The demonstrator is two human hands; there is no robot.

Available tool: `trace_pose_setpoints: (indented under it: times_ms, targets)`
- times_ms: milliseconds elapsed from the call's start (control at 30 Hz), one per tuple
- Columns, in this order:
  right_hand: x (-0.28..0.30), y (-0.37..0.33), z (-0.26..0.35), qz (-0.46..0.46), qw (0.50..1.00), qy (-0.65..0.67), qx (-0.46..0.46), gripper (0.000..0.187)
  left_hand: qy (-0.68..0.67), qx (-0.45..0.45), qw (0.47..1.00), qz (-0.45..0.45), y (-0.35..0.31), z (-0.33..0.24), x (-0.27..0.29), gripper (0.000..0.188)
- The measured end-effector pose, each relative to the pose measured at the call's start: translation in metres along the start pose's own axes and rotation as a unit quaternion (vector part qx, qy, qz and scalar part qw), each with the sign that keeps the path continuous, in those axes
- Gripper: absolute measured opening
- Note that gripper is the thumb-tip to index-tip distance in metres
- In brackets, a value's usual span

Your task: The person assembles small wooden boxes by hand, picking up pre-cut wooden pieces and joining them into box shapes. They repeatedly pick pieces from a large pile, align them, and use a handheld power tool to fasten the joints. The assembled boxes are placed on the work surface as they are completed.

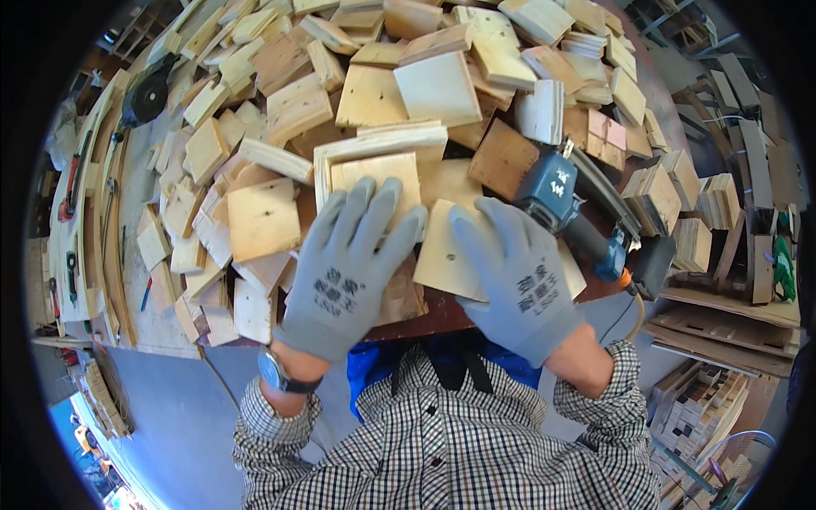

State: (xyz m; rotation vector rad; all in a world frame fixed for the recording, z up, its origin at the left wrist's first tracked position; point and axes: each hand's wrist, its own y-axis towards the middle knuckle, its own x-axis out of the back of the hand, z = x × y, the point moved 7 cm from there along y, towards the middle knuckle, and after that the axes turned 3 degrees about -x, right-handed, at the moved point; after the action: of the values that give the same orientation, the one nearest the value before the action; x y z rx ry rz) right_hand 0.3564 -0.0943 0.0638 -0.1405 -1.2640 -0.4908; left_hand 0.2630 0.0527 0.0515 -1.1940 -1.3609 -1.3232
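My left hand [344,268], in a grey glove, lies with spread fingers on a small pale plywood piece [382,173]. That piece sits against upright plywood strips [382,142] set at a corner. My right hand [518,285], gloved the same way, is closed on a square plywood board [442,252] with a dark knot. Its fingers lie across the board's top face and its thumb is at the near edge. Just beyond my right hand lies a blue and black nail gun [548,191].
Loose plywood blocks [382,95] heap over the far and left table. Stacked blocks [653,197] stand at the right. A black tape roll [151,95] and a red-handled knife [72,191] lie at the left. A hose [637,316] runs from the nail gun.
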Motion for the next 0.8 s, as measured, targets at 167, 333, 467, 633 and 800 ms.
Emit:
trace_pose_setpoints:
  times_ms: [167, 333, 467, 633, 800]
  targets:
    - [0.016, -0.020, 0.004, 0.070, 0.995, 0.050, 0.049, 0.073, -0.003, 0.018, 1.000, -0.011, 0.007, 0.026, 0.009, 0.070]
    - [-0.001, -0.029, -0.003, 0.117, 0.990, 0.022, 0.070, 0.072, 0.002, 0.050, 0.999, -0.005, 0.013, 0.037, 0.012, 0.071]
    - [-0.001, -0.026, -0.008, 0.097, 0.990, 0.017, 0.101, 0.071, 0.000, 0.036, 0.999, -0.020, 0.015, 0.045, 0.010, 0.066]
    - [0.041, -0.011, -0.012, 0.069, 0.994, 0.023, 0.079, 0.057, -0.076, 0.042, 0.996, -0.012, 0.014, 0.052, 0.021, 0.067]
    - [0.043, 0.059, -0.065, 0.076, 0.981, -0.160, -0.083, 0.059, -0.061, 0.025, 0.997, -0.042, 0.010, 0.050, 0.024, 0.049]
